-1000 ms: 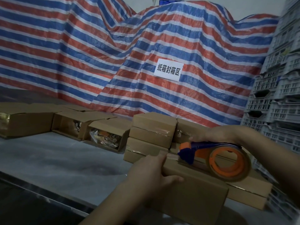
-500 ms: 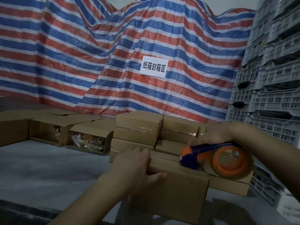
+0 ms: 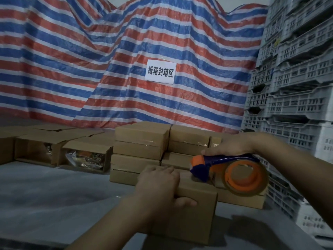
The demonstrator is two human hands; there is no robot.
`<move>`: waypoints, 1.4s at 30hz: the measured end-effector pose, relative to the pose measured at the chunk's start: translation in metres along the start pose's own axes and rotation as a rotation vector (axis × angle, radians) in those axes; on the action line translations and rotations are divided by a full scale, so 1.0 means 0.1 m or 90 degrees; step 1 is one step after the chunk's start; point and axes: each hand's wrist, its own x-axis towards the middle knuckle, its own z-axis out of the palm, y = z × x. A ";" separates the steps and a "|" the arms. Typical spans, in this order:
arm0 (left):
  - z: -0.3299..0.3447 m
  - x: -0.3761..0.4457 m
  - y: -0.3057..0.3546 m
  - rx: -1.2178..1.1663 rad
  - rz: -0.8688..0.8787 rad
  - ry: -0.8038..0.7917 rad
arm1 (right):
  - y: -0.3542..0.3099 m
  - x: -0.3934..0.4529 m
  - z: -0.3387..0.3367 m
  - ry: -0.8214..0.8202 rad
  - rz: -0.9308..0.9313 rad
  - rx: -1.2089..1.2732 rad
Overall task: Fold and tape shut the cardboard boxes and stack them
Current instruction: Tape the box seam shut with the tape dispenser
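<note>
Two open cardboard boxes point(image 3: 84, 156) toward the table's left edge, lying on their sides with mouths facing forward; inside the nearer one, a crumpled clear bag of small metal and orange parts; inside the farther one point(image 3: 36, 150), something shiny, too dim to name. More open flaps behind them, count unclear.

Near the table's front edge, the box being sealed point(image 3: 191, 210), closed, brown, long side toward the camera. Gripped at its left end by the left hand point(image 3: 158, 188): fingers laid over the top, thumb hooked down the front face. On its top, toward the right end, the blue head of a tape dispenser point(image 3: 232, 170), orange hub and clear tape roll hanging past the box's far side. Right hand point(image 3: 232, 146) wrapped over the dispenser's blue handle from above, fingers curled round it, forearm entering from the right.

Behind, at the table's back edge, a stack of taped boxes point(image 3: 142, 147): two columns visible, four high on the left, the right one partly hidden by the hand.

Striped red, white and blue tarpaulin point(image 3: 90, 69) as backdrop, one white paper sign point(image 3: 160, 72) with Chinese characters stuck on it. Grey plastic crates point(image 3: 295, 87) piled at the right.
</note>
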 end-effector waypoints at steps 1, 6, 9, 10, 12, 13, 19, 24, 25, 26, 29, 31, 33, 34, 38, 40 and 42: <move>0.00 -0.01 -0.01 0.006 -0.003 0.012 | 0.05 0.01 -0.01 -0.008 -0.022 -0.002; 0.05 -0.02 0.00 0.003 0.001 0.035 | 0.54 -0.08 0.02 0.006 -0.027 0.018; 0.05 -0.04 0.01 0.006 -0.003 0.033 | 0.72 -0.05 0.19 0.003 -0.013 0.023; 0.05 -0.04 0.02 0.008 -0.004 0.030 | 0.75 -0.04 0.26 0.003 -0.014 0.029; 0.05 -0.03 0.03 0.001 -0.014 0.022 | 0.76 -0.06 0.37 -0.011 -0.017 0.071; 0.05 -0.02 0.03 -0.015 -0.022 0.011 | 0.71 0.00 0.46 -0.018 -0.001 0.083; -0.04 0.12 0.13 -0.036 -0.002 -0.041 | 0.68 0.09 0.76 0.053 -0.071 0.235; 0.02 0.34 0.53 -0.079 0.072 -0.034 | 0.79 -0.06 0.64 -0.004 -0.023 0.143; 0.07 0.37 0.56 -0.062 0.080 -0.039 | 0.75 -0.05 0.66 -0.011 -0.032 0.131; 0.12 0.38 0.57 -0.035 0.084 -0.037 | 0.74 -0.05 0.68 -0.012 -0.044 0.124; 0.19 0.40 0.54 -0.004 0.086 -0.022 | 0.86 -0.06 0.63 0.030 -0.069 0.156; 0.19 0.40 0.53 -0.010 0.090 -0.031 | 0.97 -0.04 0.57 0.028 -0.109 0.161; 0.18 0.39 0.53 -0.012 0.095 -0.028 | 1.07 -0.07 0.46 0.003 -0.100 0.138; 0.18 0.38 0.53 -0.012 0.098 -0.023 | 1.12 -0.11 0.41 -0.018 -0.083 0.134; 0.15 0.36 0.51 -0.017 0.113 -0.020 | 1.04 -0.21 0.29 -0.012 -0.017 0.007; 0.14 0.36 0.51 -0.028 0.117 -0.027 | 0.79 -0.21 0.35 0.022 0.003 -0.113; 0.14 0.37 0.53 -0.024 0.114 -0.035 | 0.48 -0.23 0.42 0.080 -0.009 -0.212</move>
